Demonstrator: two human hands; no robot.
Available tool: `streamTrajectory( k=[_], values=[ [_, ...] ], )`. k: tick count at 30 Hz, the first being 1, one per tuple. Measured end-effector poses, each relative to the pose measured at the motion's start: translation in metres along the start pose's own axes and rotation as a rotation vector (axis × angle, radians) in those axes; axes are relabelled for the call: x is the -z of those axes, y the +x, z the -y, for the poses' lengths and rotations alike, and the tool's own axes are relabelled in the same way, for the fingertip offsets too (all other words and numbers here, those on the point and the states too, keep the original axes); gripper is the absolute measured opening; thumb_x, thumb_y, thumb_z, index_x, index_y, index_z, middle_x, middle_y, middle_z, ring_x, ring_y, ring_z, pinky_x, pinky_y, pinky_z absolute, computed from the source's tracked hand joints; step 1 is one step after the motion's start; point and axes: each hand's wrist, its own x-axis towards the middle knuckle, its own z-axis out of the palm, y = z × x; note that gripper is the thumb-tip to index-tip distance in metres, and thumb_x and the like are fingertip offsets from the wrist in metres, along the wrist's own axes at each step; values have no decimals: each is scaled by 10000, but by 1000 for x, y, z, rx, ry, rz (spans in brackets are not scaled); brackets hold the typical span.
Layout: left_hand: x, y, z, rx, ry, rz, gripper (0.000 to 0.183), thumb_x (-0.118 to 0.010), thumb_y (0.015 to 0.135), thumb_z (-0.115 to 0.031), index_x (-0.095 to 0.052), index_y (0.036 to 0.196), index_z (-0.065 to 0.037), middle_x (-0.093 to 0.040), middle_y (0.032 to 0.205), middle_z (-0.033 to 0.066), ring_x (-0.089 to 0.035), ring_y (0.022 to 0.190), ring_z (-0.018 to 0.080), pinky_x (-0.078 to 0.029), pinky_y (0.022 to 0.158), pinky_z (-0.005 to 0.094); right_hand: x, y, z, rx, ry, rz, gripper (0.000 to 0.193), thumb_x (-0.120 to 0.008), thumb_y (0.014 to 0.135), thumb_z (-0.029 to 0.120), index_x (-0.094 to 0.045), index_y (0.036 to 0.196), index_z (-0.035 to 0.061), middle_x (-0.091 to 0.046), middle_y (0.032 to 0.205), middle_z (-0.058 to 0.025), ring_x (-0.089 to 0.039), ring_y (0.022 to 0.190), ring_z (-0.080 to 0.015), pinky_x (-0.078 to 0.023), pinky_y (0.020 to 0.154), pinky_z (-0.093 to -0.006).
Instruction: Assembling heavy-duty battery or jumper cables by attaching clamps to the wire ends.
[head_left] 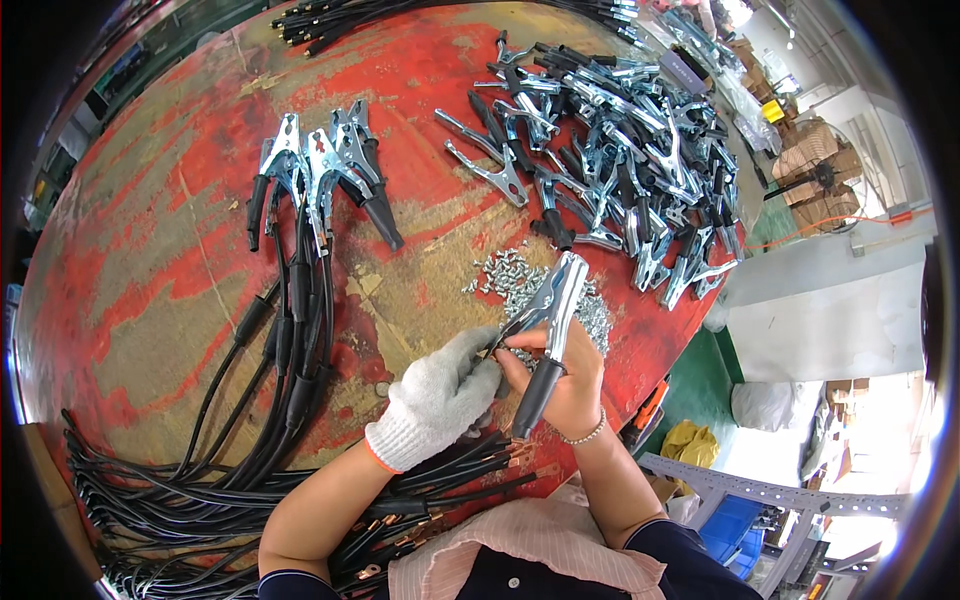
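The right hand (578, 384) holds a silver clamp (563, 312); the gloved left hand (436, 392) curls narrowly beside it, what it grips unclear. Small screws (512, 281) lie beyond on the table (420, 272).

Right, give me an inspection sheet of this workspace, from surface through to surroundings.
Surface: worn red-and-tan painted tabletop.
Job's things: silver metal clamp with a black grip, held up; small silver metal screws in a loose heap.
Clutter: jumbled pile of black-gripped silver metal clamps, far right.
Hands: white-gloved left hand close to the clamp, its pinch unclear; bare right hand holding the clamp.
Cables: black cables bearing silver clamps, left; loose copper-ended black cables, near edge.
Surroundings: black fan and blue plastic bin, right.
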Motion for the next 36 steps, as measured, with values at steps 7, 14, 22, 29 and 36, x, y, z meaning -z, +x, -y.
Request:
streamTrajectory(
  k=[7,14,22,29,36],
  values=[
    [-1,1,5,7,-11,7,392,-506,968,-149,-488,1339,-26,-632,790,51,-589,584,104,-503,528,260,2,1,3,-1,-4,16,225,-828,677,49,-718,872,76,-655,791,-48,-614,681,-169,-483,607,-288],
    [0,0,1,9,-24,5,369,-501,969,-88,-489,1317,31,-645,813,62,-602,607,86,-492,532,240,2,4,6,2,2,14,234,-828,674,49,-716,877,78,-650,786,-52,-610,683,-183,-478,609,-297],
    [0,1,3,1,-25,13,369,-494,971,-95,-487,1317,33,-631,797,56,-598,597,88,-490,520,241,2,5,7,29,-17,4,236,-828,666,44,-717,870,84,-638,769,-54,-606,671,-194,-475,608,-302],
    [0,1,4,1,-18,6,365,-490,971,-93,-492,1317,21,-634,797,56,-598,585,87,-499,503,241,2,6,7,38,-15,13,233,-819,667,37,-720,873,81,-634,771,-56,-607,670,-189,-476,600,-297],
    [0,1,5,-6,-13,5,375,-505,967,-119,-493,1324,-7,-644,802,60,-598,592,98,-502,527,251,2,5,6,-29,42,33,226,-805,675,29,-724,881,76,-633,771,-52,-608,670,-172,-482,603,-287]
  ],
)
